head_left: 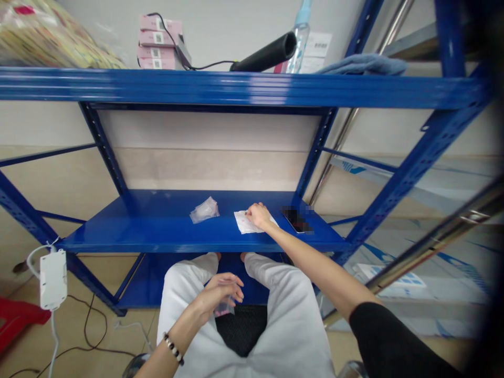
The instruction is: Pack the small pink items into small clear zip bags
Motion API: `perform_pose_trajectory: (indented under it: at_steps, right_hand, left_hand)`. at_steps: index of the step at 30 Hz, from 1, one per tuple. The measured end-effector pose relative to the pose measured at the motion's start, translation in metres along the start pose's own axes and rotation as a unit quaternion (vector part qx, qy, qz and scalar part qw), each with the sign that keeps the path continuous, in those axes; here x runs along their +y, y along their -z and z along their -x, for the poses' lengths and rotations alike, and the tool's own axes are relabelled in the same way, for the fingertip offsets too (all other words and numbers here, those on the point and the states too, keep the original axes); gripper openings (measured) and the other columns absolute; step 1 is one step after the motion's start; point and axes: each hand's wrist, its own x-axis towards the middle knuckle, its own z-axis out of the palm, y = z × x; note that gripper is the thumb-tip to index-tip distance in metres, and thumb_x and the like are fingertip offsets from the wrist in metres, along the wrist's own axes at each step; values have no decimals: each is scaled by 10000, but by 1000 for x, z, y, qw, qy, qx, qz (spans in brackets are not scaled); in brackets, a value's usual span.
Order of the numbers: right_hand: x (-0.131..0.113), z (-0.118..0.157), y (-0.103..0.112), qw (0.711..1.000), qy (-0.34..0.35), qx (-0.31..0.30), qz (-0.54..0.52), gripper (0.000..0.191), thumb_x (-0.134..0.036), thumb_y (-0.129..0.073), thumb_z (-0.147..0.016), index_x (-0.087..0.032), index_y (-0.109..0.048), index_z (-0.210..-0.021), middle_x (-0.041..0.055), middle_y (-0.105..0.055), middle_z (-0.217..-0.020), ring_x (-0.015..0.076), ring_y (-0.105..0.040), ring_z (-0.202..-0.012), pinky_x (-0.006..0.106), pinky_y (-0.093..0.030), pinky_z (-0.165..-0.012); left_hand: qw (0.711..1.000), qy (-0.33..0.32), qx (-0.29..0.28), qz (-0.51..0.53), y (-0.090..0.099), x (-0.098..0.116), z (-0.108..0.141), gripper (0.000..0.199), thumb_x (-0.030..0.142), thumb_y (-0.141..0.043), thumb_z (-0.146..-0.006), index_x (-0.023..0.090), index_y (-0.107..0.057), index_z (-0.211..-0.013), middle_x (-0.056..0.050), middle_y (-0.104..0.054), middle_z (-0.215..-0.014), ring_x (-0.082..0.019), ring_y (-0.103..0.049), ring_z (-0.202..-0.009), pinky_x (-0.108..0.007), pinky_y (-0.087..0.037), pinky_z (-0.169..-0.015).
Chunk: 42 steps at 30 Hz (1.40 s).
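Observation:
My left hand (224, 292), with a beaded bracelet at the wrist, is above my lap with its fingers round a small clear plastic bag (225, 308) that has something pink at its bottom. On the blue shelf, my right hand (259, 215) rests on a white sheet (244, 224), fingertips pinched together; whatever they hold is too small to name. Several clear plastic bags (205, 210) lie in a loose pile to the left of the sheet. A black phone (296, 219) lies to the right of my right hand.
The upper blue shelf (165, 86) crosses in front, bearing pink boxes (159, 42), a black tube (265, 51), a spray bottle (301, 37) and a blue cloth (364, 64). A white power strip (53, 279) hangs at the left. Slanted blue posts stand on both sides.

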Motion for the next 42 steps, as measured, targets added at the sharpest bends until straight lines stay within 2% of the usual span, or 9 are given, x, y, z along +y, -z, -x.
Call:
perform_pose_trajectory:
  at_steps: [7, 12, 14, 18, 22, 25, 29, 33, 42]
  right_hand:
    - [-8, -10, 23, 1000, 6, 0, -11, 82, -221, -714, -791, -154, -736, -748, 142, -722, -886, 263, -615, -950, 305, -422, -821]
    - [-18, 11, 49, 997, 10, 35, -65, 168, -289, -586, -912, -176, -710, -903, 115, -729, -951, 230, -641, -938, 306, -432, -815]
    - [-25, 37, 55, 984, 26, 81, -155, 187, -308, -559, -928, -181, -696, -927, 84, -735, -912, 202, -661, -860, 290, -448, -782]
    - [-44, 126, 57, 913, 84, 190, -352, 206, -380, -603, -892, -195, -694, -872, 52, -733, -902, 206, -666, -854, 303, -465, -809]
    - [-65, 225, 41, 889, 47, 160, -426, 208, -401, -633, -870, -203, -687, -833, 39, -722, -846, 203, -641, -776, 322, -474, -765]
    - [-72, 262, 25, 887, 29, 125, -443, 174, -382, -647, -868, -219, -694, -827, 37, -716, -817, 208, -632, -768, 339, -476, -750]
    - [-68, 260, 14, 883, 88, 110, -448, 120, -342, -667, -865, -244, -730, -836, 45, -722, -840, 233, -628, -844, 392, -473, -814]
    - [-63, 249, 9, 872, 91, 113, -468, 111, -334, -678, -863, -251, -747, -839, 44, -725, -848, 229, -627, -852, 401, -466, -824]
    - [-71, 256, 5, 875, 120, 73, -464, 126, -321, -645, -891, -236, -721, -837, 36, -693, -853, 205, -605, -854, 378, -451, -829]
  left_hand:
    - [999, -18, 14, 23, 6, 2, -3, 263, 343, -716, -753, 145, -642, -909, -69, -669, -776, -160, -644, -718, -238, -470, -614]
    - [998, -37, -8, 42, 5, 10, 1, 233, 300, -767, -720, 139, -634, -822, -53, -644, -741, -162, -648, -740, -239, -487, -635]
    - [998, -42, -1, 49, 6, 12, 5, 266, 271, -813, -665, 139, -633, -810, -38, -634, -746, -163, -652, -739, -237, -491, -627]
    - [999, -42, 1, 33, 6, 7, 9, 310, 283, -850, -620, 135, -632, -783, -36, -639, -731, -161, -658, -715, -242, -492, -621]
    - [999, -42, -28, -6, 1, -2, 9, 298, 297, -841, -627, 131, -658, -793, -40, -646, -707, -149, -652, -702, -231, -479, -619]
    - [997, -21, -45, -53, -5, -6, 8, 252, 294, -802, -659, 130, -689, -814, -55, -672, -718, -142, -644, -687, -232, -474, -614]
    - [992, 5, -87, -87, -9, -5, 9, 220, 282, -786, -652, 126, -708, -786, -69, -694, -751, -134, -638, -683, -234, -475, -626]
    - [989, 25, -119, -88, -9, -2, 10, 212, 286, -778, -674, 120, -710, -788, -77, -698, -781, -134, -638, -724, -235, -480, -667]
    - [993, 21, -120, -2, -11, -9, 3, 291, 267, -829, -659, 74, -696, -831, -96, -697, -776, -148, -657, -729, -250, -485, -680]
